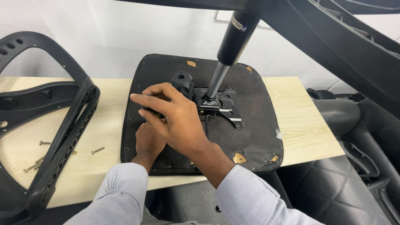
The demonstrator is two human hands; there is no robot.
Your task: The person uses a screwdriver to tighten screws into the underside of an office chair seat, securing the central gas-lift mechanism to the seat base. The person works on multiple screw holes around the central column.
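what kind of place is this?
Likely a furniture assembly bench or workshop: an upturned office chair seat with its gas lift cylinder lies on a light wood table, loose bolts beside a black chair back frame.

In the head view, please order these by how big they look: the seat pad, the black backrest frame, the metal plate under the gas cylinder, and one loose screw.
1. Seat pad and backrest frame: alike; frame cropped, nearer, so unsure.
2. Metal plate.
3. Screw.
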